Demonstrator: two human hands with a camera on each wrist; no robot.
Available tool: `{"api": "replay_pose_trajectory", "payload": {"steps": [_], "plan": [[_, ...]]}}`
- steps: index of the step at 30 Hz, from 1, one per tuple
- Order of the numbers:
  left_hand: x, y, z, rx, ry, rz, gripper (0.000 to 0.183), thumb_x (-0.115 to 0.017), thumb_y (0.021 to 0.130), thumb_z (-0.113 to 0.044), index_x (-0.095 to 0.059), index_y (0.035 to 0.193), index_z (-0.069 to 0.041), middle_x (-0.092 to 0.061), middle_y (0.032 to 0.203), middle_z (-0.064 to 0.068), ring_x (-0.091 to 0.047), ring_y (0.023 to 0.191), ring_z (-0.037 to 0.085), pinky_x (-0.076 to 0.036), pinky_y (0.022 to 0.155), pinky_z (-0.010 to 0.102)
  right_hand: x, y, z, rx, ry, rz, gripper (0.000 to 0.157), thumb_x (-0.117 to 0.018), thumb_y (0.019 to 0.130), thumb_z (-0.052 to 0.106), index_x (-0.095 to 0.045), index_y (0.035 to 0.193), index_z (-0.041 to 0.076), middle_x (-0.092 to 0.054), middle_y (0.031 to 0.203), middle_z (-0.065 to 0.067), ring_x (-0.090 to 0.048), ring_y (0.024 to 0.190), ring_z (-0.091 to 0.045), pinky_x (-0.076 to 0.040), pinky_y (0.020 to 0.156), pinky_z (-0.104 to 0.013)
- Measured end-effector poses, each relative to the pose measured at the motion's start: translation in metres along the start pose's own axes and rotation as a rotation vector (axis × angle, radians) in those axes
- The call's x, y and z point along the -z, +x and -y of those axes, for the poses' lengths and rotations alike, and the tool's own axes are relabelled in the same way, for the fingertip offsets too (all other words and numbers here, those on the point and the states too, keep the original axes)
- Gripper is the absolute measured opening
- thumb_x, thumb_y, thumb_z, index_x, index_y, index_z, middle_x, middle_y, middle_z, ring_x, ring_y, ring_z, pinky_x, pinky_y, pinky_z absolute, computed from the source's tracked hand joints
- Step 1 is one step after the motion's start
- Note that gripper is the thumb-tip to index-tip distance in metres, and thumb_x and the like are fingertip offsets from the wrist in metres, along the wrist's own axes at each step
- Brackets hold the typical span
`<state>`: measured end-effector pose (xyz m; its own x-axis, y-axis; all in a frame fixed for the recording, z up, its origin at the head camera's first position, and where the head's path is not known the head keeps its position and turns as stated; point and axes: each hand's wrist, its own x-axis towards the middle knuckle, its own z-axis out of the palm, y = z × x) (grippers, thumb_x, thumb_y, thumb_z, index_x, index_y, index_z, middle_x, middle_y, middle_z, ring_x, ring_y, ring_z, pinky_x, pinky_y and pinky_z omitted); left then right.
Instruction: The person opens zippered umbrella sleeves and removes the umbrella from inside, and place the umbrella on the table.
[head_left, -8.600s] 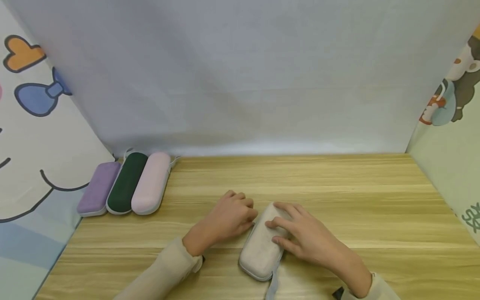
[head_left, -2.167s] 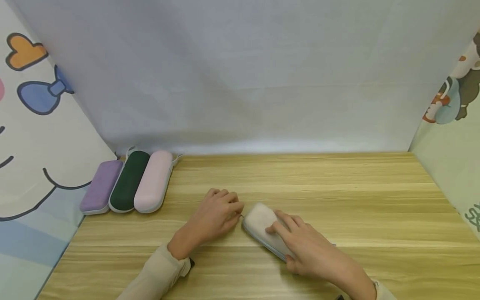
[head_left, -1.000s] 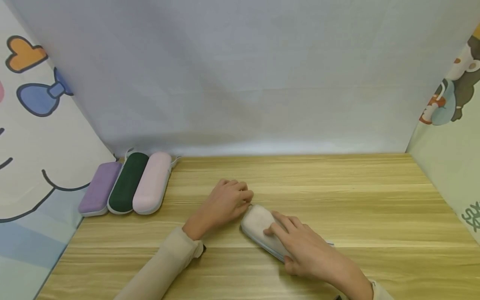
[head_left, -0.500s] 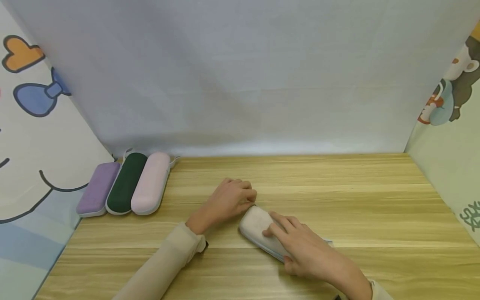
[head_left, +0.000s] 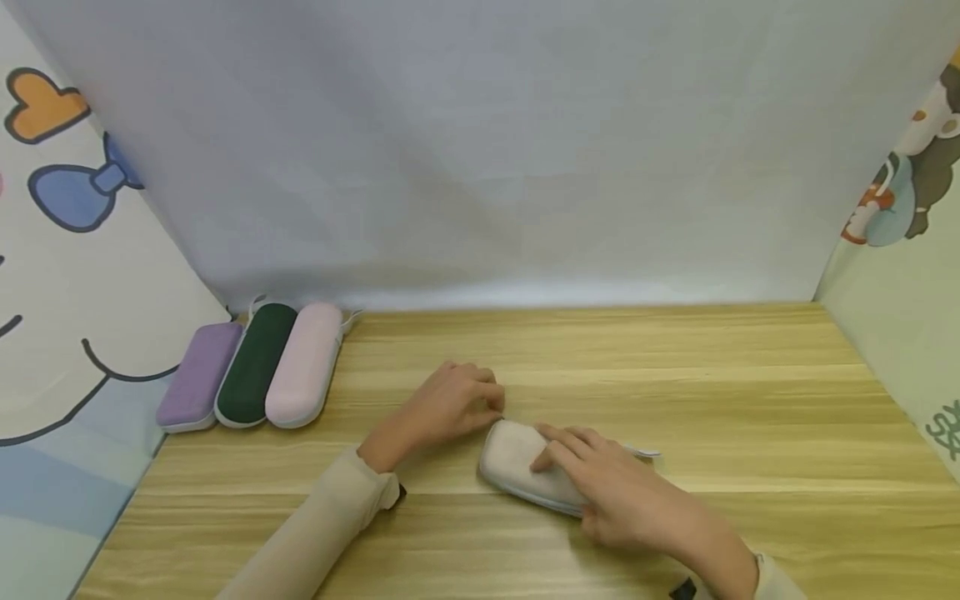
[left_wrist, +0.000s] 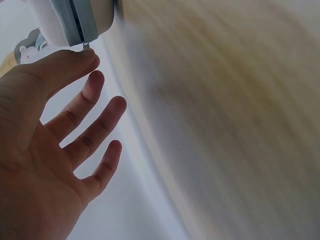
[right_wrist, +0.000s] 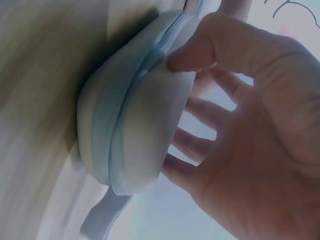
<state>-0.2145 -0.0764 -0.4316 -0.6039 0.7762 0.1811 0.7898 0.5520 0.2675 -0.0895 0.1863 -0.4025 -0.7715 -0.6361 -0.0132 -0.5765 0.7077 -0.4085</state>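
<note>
Wooden worktop [head_left: 712, 400], pale backdrop [head_left: 525, 167]: right grip [head_left: 618, 492] holds one cream case [head_left: 513, 457]; left grip [head_left: 450, 404] pinches its pull [left_wrist: 86, 46]; three cases [head_left: 257, 364] lie leftward.

From afar, I had the left hand [head_left: 455, 404] pinching, thumb [left_wrist: 55, 68] extended, three fingers [left_wrist: 92, 137] fanned apart; the right hand [head_left: 613, 487] curved palm-down, thumb opposite fingers, both forearms [head_left: 322, 525] angled inward.

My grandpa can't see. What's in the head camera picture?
A right hand holds a cream case on a wooden table, the left hand at one end. A purple case, green case and pink case lie farther left.
</note>
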Motion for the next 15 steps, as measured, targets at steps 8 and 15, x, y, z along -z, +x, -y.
{"api": "replay_pose_trajectory", "payload": {"steps": [8,15], "plan": [[0.008,-0.022,-0.009,0.011,0.001,0.041,0.007,-0.081,0.093,-0.025,-0.074,0.092,-0.026,-0.07,0.097,-0.009,-0.064,0.093,0.015,-0.049,0.09,0.042,0.001,0.0,-0.005,0.028,0.01,-0.001,0.086,-0.056,0.065,-0.031,-0.051,0.129,0.027,-0.043,0.166,-0.001,-0.042,0.145,-0.041,-0.031,0.115,-0.071],[0.007,-0.037,-0.016,0.005,0.028,0.036,0.007,-0.081,0.092,-0.026,-0.074,0.092,-0.027,-0.068,0.097,-0.01,-0.064,0.093,0.013,-0.049,0.089,0.04,-0.002,0.001,-0.007,0.08,-0.04,-0.047,0.102,-0.055,0.061,-0.037,-0.051,0.139,0.028,-0.047,0.162,0.001,-0.043,0.144,-0.038,-0.033,0.114,-0.068]]}}
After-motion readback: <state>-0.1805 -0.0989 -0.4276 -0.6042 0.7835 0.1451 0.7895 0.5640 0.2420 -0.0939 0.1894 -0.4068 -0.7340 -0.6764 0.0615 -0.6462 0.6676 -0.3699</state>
